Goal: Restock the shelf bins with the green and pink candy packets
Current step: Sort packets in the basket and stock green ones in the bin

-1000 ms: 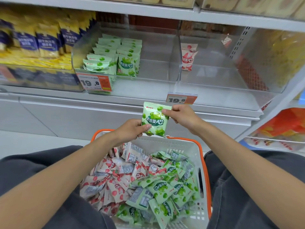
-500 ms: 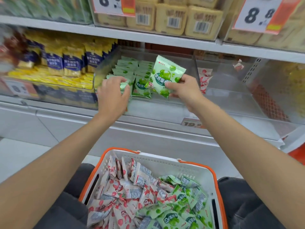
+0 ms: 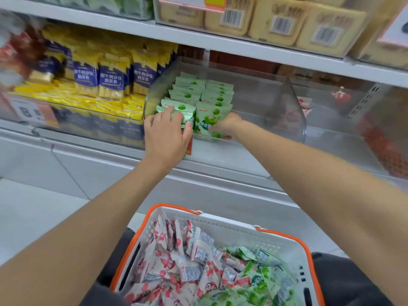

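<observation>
A shop aisle was seen from above, with a pale tiled floor [image 3: 33,213] and white metal shelving [image 3: 220,155]. On the middle shelf a clear bin [image 3: 159,85] was set, with 2 rows of green packets [image 3: 198,91] running from near to far inside it. To its right, past a clear divider [image 3: 284,107], a second bin [image 3: 331,138] was seen with a pink packet [image 3: 305,108] at the far end. To the left, yellow and blue packs [image 3: 110,78] were stacked; on the shelf above, tan packs [image 3: 276,21] with barcodes were lined up.

The front green packet [image 3: 206,122] was stood upright at the near end of the right row, its long axis vertical and its printed face turned toward the viewer. It was pinched at its right edge by the right hand [image 3: 227,124], the thumb laid on the front and the fingers hidden behind. The left hand [image 3: 166,133] was spread, its fingers loosely extended and rested on the near packets of the left row.

Nearest the viewer, a white basket [image 3: 231,226] with orange rims was filled with pink packets [image 3: 167,266] on the left and loose green ones [image 3: 260,281] on the right.
</observation>
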`<state>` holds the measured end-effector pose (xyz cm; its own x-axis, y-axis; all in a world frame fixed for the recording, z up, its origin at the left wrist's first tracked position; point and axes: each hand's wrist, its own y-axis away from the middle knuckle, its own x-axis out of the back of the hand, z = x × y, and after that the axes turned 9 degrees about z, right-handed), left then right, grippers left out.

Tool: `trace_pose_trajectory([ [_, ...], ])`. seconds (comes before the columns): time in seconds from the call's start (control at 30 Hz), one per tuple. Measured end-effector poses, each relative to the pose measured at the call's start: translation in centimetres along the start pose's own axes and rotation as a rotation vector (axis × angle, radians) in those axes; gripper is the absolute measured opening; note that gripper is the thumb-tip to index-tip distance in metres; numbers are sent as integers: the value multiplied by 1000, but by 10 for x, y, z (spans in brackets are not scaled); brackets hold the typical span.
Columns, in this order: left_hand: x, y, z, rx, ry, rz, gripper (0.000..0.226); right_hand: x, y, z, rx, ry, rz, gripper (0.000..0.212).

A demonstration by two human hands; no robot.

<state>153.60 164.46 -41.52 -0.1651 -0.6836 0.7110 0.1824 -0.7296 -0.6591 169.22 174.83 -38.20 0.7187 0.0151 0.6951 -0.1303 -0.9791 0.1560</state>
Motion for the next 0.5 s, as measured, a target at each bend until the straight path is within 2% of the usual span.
trace_pose_trajectory([
  [0.2, -2, 0, 0, -9, -22, 1, 55, -7, 1, -4, -76, -128, -19, 46],
  [0.37, -2, 0, 0, -9, -37, 6, 55, -6, 4, -2, -31, -125, -28, 44],
  [0.47, 0, 0, 1, -1, 3, -3, 48, 8, 11, 3, -42, -113, -33, 21],
  [0.5, 1, -1, 1, 9, 29, 0, 43, 15, 15, 6, 0, -34, 7, 23],
])
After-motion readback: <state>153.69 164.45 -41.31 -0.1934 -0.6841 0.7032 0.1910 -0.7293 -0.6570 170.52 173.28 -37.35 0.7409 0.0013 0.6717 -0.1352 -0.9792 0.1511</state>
